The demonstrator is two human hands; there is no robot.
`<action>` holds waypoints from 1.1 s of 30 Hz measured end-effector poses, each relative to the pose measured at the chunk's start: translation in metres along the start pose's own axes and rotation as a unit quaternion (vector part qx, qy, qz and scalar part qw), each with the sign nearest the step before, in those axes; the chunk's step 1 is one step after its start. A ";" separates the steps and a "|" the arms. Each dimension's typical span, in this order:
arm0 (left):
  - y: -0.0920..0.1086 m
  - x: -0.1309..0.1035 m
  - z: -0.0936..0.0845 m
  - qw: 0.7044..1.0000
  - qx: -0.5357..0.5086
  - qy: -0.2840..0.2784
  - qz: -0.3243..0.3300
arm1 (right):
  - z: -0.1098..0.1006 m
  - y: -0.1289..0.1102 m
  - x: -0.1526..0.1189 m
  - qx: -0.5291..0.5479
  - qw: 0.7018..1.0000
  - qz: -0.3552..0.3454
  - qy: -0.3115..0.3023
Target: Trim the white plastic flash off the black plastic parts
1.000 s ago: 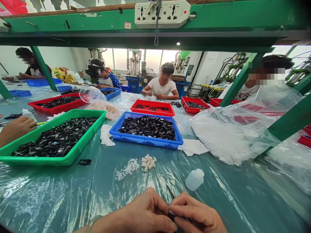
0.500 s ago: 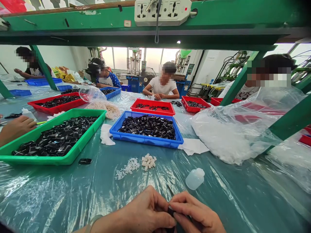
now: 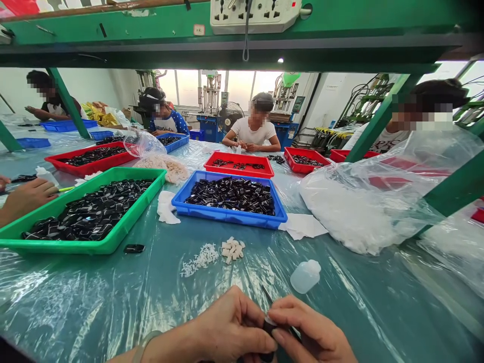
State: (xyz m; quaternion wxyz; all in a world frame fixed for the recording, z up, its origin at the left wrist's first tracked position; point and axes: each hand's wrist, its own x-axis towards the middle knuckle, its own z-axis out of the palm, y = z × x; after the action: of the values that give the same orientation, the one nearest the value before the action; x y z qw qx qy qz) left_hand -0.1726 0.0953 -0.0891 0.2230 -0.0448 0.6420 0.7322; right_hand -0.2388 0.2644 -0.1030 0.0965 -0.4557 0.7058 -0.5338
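Observation:
My left hand [image 3: 227, 327] is closed around a small glossy black plastic piece [image 3: 269, 326] at the bottom centre, and fingers cover most of it. My right hand [image 3: 312, 327] meets it from the right, thumb and forefinger pinched at the top edge of the piece, where something whitish shows. A thin pointed metal tool [image 3: 266, 293] sticks out forward from under the right fingers; whether it is tweezers or a pick I cannot tell. Beyond the hands lie a pile of small white bits [image 3: 200, 259] and a pile of cream-coloured blocks [image 3: 232, 249]. A translucent squeeze bottle [image 3: 305, 277] lies to the right.
A blue tray [image 3: 230, 218] and a green tray [image 3: 108, 244] hold many black pieces. One loose piece [image 3: 134, 248] lies beside the green tray. A plastic bag of white material [image 3: 351, 217] sits at right. A green shelf beam [image 3: 132, 35] crosses overhead. Co-workers sit around.
Both hands stay together at the black piece, with only slight finger movement; a whitish spot now shows on it. The view has shifted slightly.

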 end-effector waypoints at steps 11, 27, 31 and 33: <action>-0.002 0.000 0.000 1.000 0.017 -0.004 -0.003 | -0.003 -0.009 0.004 0.007 0.999 -0.040 -0.016; -0.004 0.004 -0.004 0.996 -0.084 -0.028 -0.008 | 0.002 0.003 -0.007 0.055 0.998 0.016 -0.012; -0.004 0.003 -0.004 0.995 -0.090 -0.033 -0.007 | 0.003 0.003 -0.008 0.009 1.000 -0.003 -0.020; -0.003 0.003 -0.003 0.995 -0.098 -0.034 -0.010 | 0.004 0.002 -0.006 -0.002 0.999 -0.029 -0.014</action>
State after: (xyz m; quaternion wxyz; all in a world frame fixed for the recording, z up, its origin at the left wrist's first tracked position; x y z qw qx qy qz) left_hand -0.1744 0.0936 -0.0936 0.2468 -0.0476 0.5585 0.7905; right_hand -0.2341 0.2663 -0.1088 0.0896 -0.4835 0.6920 -0.5285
